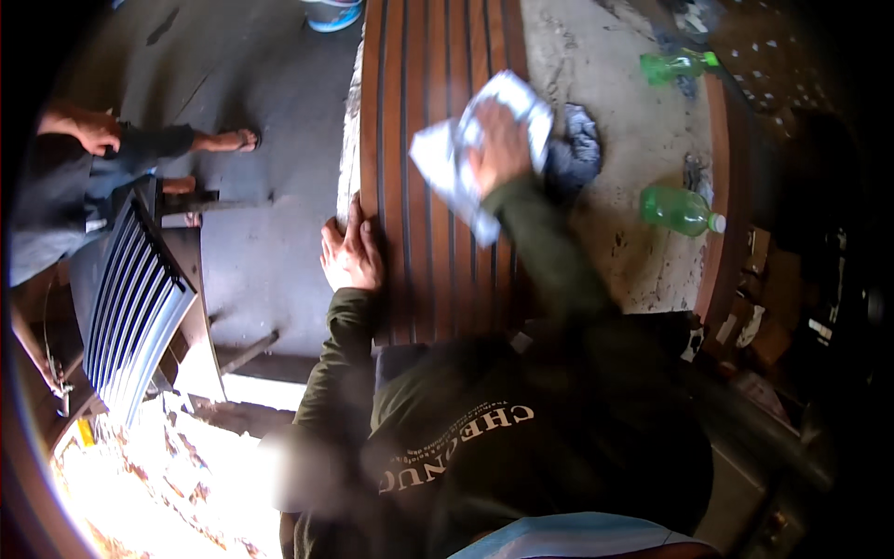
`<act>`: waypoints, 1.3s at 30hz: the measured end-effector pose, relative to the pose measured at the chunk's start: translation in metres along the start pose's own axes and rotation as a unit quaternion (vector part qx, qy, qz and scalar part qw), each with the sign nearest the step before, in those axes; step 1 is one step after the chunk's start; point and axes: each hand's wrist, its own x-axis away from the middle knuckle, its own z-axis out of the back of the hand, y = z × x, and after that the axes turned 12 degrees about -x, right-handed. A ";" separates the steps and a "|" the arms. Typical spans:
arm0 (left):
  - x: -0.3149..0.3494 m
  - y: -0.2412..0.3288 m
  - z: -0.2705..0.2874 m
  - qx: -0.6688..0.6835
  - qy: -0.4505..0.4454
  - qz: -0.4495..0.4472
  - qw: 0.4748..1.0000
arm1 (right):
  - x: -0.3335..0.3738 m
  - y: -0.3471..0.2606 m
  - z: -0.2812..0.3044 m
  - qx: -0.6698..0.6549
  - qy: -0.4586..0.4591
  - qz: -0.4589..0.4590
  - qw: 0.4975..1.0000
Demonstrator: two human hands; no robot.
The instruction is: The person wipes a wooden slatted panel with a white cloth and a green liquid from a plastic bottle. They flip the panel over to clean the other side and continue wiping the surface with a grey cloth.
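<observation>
A long brown wooden panel (391,140) with dark grooves runs lengthwise over the workbench before me. My right hand (500,144), slightly smeared by motion, presses a white cloth (435,154) with blue-grey patches onto the slats. Parts of the cloth stick out to the left, right and below the hand. At the panel's left edge rests my left hand (352,256), its index finger stretched along the edge and the others partly bent. Just right of the panel, near my right wrist, lies a crumpled dark blue-grey rag (575,149).
Two green plastic bottles lie on the bench's right side, one farther (675,67) and one nearer (678,211). A person (56,200) sits at the left beside a dark slatted panel (140,307). A bucket (332,13) stands on the floor at the far end.
</observation>
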 end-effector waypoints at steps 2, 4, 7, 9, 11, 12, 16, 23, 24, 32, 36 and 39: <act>-0.001 0.002 0.001 0.007 -0.002 0.005 1.000 | 0.080 -0.050 0.027 -0.050 -0.124 0.054 0.990; -0.001 0.003 0.001 0.012 0.015 -0.005 1.000 | 0.139 -0.079 0.048 -0.079 -0.206 0.084 0.972; -0.002 0.001 -0.001 0.009 0.006 -0.010 1.000 | 0.127 -0.053 0.053 -0.142 -0.201 0.121 0.962; -0.001 -0.003 -0.002 0.003 0.035 -0.026 0.999 | 0.072 -0.022 0.041 -0.139 -0.120 0.105 0.977; 0.002 -0.005 -0.003 0.004 0.048 -0.046 0.998 | 0.007 0.037 0.014 -0.121 0.001 0.097 0.988; 0.001 -0.005 -0.003 0.008 0.054 -0.054 0.997 | -0.023 0.055 0.019 -0.129 0.021 0.007 0.991; -0.006 -0.006 -0.003 0.000 0.043 -0.060 0.997 | -0.025 0.069 0.002 -0.043 0.054 -0.067 0.995; -0.003 -0.006 -0.007 -0.001 0.058 -0.050 0.997 | 0.169 -0.103 0.040 -0.114 -0.195 0.105 0.969; -0.003 -0.006 -0.006 -0.007 0.060 -0.048 0.997 | 0.170 -0.098 0.041 -0.136 -0.184 0.118 0.966; -0.008 0.002 -0.010 0.011 0.050 -0.042 0.998 | 0.074 0.007 0.048 -0.035 -0.006 -0.027 0.999; -0.016 -0.024 -0.028 0.062 0.028 -0.057 0.996 | 0.120 -0.029 0.043 -0.017 -0.058 0.047 0.997; -0.038 -0.064 -0.065 0.065 0.013 -0.199 0.978 | 0.163 -0.089 0.052 -0.050 -0.198 0.133 0.970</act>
